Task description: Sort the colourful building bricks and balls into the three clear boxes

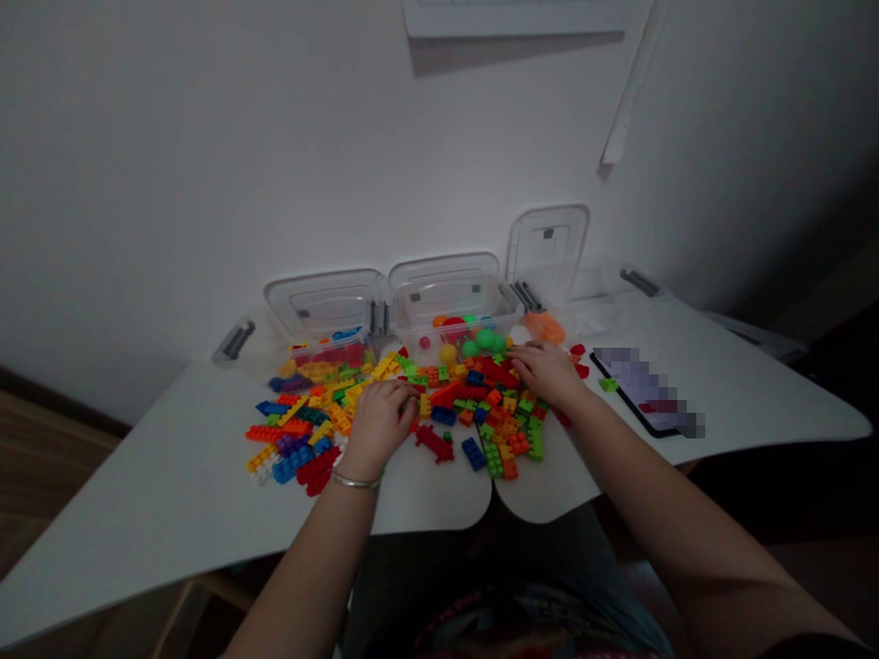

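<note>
White table [157,476] with open clear plastic boxes [450,316] along its far edge and a heap of plastic building bricks [473,403] spread before them (light, stiff pieces, best pinched by their long sides). The left hand [377,423] and right hand [546,373] lie on the heap, fingers curled over the bricks; whether either clamps one cannot be told.

Red, orange, yellow, green and blue plastic building bricks [453,412] lie in a multicoloured heap on a white desk [171,476], near clear plastic boxes [450,293] with grey clips. Green, red and yellow balls [485,339] sit in the middle box; a black-edged tablet [642,394] lies right.
</note>
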Action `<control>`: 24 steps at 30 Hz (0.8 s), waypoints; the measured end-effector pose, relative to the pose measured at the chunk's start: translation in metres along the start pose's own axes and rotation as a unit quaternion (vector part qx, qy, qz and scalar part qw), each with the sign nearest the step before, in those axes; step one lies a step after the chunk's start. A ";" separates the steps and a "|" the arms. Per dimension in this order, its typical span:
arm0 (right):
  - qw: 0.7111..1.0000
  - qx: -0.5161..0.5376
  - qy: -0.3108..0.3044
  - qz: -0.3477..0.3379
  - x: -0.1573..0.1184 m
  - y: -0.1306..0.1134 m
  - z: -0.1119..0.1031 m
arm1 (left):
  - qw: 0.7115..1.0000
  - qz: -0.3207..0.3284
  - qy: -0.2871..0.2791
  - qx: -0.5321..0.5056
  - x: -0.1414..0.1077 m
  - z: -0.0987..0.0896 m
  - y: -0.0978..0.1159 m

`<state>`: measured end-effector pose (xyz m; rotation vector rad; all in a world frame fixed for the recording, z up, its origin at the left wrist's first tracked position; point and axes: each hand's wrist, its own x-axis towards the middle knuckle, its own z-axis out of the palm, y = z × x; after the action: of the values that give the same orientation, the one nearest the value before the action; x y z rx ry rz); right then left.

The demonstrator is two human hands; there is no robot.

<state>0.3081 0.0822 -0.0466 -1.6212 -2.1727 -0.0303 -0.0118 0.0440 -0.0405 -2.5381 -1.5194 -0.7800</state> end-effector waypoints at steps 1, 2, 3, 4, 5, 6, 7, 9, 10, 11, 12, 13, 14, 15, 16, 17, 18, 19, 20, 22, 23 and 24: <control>1.000 -0.004 -0.009 -0.002 0.001 0.001 0.001 | 1.000 0.000 0.000 0.000 0.000 0.000 0.000; 1.000 -0.006 -0.015 -0.006 0.001 0.002 0.002 | 1.000 0.001 -0.002 -0.001 0.000 0.000 0.000; 1.000 -0.007 -0.016 -0.010 0.001 0.004 0.003 | 1.000 0.002 -0.003 -0.002 0.000 -0.001 0.000; 1.000 -0.006 -0.015 -0.012 0.000 0.006 0.003 | 1.000 0.002 -0.004 -0.003 0.000 -0.001 0.000; 1.000 -0.004 -0.012 -0.011 -0.002 0.008 0.003 | 1.000 0.001 -0.006 -0.002 0.000 -0.001 0.000; 1.000 -0.001 -0.008 -0.009 -0.003 0.010 0.003 | 1.000 0.000 -0.006 -0.002 0.000 -0.001 0.000; 1.000 0.001 -0.006 -0.006 -0.004 0.011 0.003 | 1.000 -0.001 -0.005 -0.001 0.000 -0.001 0.001; 1.000 0.000 -0.004 0.000 -0.004 0.012 0.002 | 1.000 -0.002 -0.002 -0.002 0.000 -0.001 0.001; 1.000 -0.004 -0.003 0.007 -0.003 0.012 0.002 | 1.000 -0.001 0.000 -0.003 -0.001 0.000 0.000; 1.000 -0.008 0.000 0.014 -0.002 0.011 0.001 | 1.000 -0.001 0.002 -0.003 -0.001 0.000 0.000; 1.000 -0.012 0.002 0.021 0.000 0.010 0.000 | 1.000 0.000 0.003 -0.003 -0.001 0.000 0.000; 1.000 -0.017 0.003 0.026 0.003 0.008 0.000 | 1.000 0.000 0.003 -0.003 -0.001 0.000 0.000; 0.999 -0.022 0.001 0.029 0.006 0.007 0.000 | 1.000 0.000 0.004 -0.003 -0.001 0.001 -0.001; 0.999 -0.029 -0.005 0.029 0.009 0.006 0.001 | 1.000 0.000 0.004 -0.004 -0.001 0.001 -0.001; 0.999 -0.038 -0.014 0.025 0.012 0.005 0.001 | 1.000 0.000 0.004 -0.004 -0.001 0.001 -0.001; 0.998 -0.047 -0.025 0.018 0.015 0.004 0.002 | 1.000 -0.001 0.004 -0.004 -0.001 0.001 -0.001; 0.998 -0.057 -0.035 0.009 0.018 0.004 0.003 | 1.000 -0.002 0.003 -0.004 -0.002 0.002 -0.002; 0.997 -0.067 -0.044 -0.003 0.020 0.004 0.003 | 1.000 -0.003 0.002 -0.003 -0.002 0.002 -0.002; 0.996 -0.075 -0.051 -0.013 0.022 0.004 0.004 | 1.000 -0.003 0.001 -0.002 -0.002 0.002 -0.002; 0.994 -0.089 -0.063 -0.022 0.024 0.004 0.004 | 1.000 -0.003 -0.001 0.002 -0.002 0.003 -0.002; 0.993 -0.096 -0.067 -0.015 0.024 0.004 0.003 | 1.000 -0.004 -0.001 0.004 -0.002 0.003 -0.002; 0.992 -0.104 -0.070 -0.001 0.024 0.004 0.002 | 1.000 -0.005 -0.002 0.005 -0.003 0.004 -0.002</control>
<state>0.3060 0.1056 -0.0411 -1.7813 -2.3437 -0.1529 -0.0133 0.0441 -0.0452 -2.5282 -1.5344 -0.7674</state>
